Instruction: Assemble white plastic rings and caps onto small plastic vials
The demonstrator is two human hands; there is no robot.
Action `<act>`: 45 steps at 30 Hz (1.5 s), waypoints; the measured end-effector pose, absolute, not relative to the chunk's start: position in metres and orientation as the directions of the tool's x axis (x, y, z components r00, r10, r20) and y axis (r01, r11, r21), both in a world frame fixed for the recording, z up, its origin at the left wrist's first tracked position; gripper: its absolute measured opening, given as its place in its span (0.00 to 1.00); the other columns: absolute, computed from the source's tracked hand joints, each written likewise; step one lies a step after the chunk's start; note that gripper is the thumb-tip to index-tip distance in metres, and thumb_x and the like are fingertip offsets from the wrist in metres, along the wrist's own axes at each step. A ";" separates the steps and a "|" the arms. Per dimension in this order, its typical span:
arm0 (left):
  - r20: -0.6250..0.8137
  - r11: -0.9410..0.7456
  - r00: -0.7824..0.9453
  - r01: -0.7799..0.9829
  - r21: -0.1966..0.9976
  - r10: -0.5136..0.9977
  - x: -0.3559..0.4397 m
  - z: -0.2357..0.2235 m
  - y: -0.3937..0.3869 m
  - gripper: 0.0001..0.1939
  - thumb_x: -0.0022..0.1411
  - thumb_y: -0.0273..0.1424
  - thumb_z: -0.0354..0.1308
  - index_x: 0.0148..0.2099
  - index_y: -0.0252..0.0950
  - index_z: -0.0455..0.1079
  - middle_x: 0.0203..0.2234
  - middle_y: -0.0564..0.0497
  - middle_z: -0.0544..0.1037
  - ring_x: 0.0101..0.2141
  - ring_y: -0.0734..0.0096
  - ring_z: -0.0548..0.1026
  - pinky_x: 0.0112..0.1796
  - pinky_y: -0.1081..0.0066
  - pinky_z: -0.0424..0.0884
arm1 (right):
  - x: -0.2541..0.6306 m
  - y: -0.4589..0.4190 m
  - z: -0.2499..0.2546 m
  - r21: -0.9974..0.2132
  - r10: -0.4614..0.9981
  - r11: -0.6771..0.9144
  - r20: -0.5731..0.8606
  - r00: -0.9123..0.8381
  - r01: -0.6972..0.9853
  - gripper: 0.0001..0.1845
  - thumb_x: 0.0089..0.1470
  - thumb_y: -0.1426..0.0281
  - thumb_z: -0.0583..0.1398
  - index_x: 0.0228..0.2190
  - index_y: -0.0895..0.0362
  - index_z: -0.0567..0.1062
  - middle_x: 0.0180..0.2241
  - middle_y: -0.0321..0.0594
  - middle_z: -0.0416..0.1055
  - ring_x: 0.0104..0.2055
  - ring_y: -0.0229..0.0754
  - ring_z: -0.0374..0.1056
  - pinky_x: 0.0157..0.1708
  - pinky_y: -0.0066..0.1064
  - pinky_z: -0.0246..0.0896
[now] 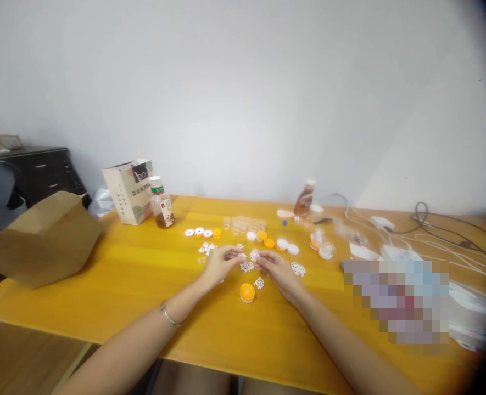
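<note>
White spoked wheel (254, 254), right fingers (267, 255) pinching it, left fingers (230, 250) pinching another (242, 257)

Paper bag (124, 195), btl (162, 208) beside; blk drawers (47, 174) L

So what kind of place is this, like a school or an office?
It looks like an office or workroom, though I can't be sure. There's a big table with small white spoked parts on it, and a dark drawer cabinet off to the left.
</note>
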State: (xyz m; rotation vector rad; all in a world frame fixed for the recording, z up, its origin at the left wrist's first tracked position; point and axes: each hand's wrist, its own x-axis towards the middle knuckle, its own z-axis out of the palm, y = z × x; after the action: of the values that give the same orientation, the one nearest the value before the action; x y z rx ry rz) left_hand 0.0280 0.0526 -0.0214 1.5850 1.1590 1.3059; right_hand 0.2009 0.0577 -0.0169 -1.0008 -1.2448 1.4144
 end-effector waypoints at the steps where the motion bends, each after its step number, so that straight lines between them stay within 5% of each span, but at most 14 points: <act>1: 0.286 -0.290 0.051 0.174 0.941 0.957 0.028 -0.021 0.053 0.13 0.45 0.33 0.61 0.34 0.31 0.71 0.27 0.47 0.77 0.29 0.69 0.74 0.34 0.70 0.71 | 0.201 0.058 -0.017 -0.992 0.979 -0.011 0.015 -0.201 -0.129 0.14 0.34 0.64 0.65 0.26 0.57 0.72 0.23 0.35 0.70 0.26 0.36 0.65 0.32 0.30 0.59; 13: 0.345 -0.348 0.068 0.321 0.881 0.936 0.028 -0.016 0.049 0.13 0.51 0.38 0.55 0.25 0.32 0.66 0.16 0.55 0.70 0.19 0.78 0.67 0.23 0.77 0.62 | 0.200 0.051 -0.014 -1.000 0.902 -0.026 -0.026 -0.430 0.007 0.12 0.36 0.63 0.64 0.23 0.57 0.71 0.19 0.33 0.70 0.23 0.35 0.64 0.28 0.28 0.57; 33: 0.345 -0.355 0.124 0.070 0.932 0.930 0.031 -0.022 0.049 0.11 0.50 0.33 0.58 0.35 0.32 0.65 0.25 0.51 0.73 0.27 0.73 0.73 0.31 0.73 0.69 | 0.200 0.057 -0.018 -0.988 0.962 -0.088 -0.051 -0.270 -0.126 0.08 0.35 0.68 0.65 0.21 0.57 0.72 0.23 0.34 0.71 0.27 0.36 0.66 0.34 0.30 0.61; 45: 0.404 -0.420 0.113 0.254 0.871 0.908 0.033 -0.020 0.046 0.08 0.51 0.32 0.57 0.34 0.32 0.68 0.26 0.50 0.73 0.27 0.74 0.71 0.30 0.75 0.67 | 0.201 0.056 -0.018 -0.970 0.914 -0.155 -0.068 -0.401 -0.189 0.10 0.36 0.68 0.65 0.25 0.57 0.72 0.28 0.33 0.71 0.31 0.34 0.68 0.38 0.27 0.61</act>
State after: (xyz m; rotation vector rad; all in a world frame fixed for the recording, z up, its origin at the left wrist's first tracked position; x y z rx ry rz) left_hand 0.0325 0.0463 -0.0199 1.7663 1.1336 1.3318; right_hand 0.2008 0.0562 -0.0176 -0.9060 -1.2649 1.6832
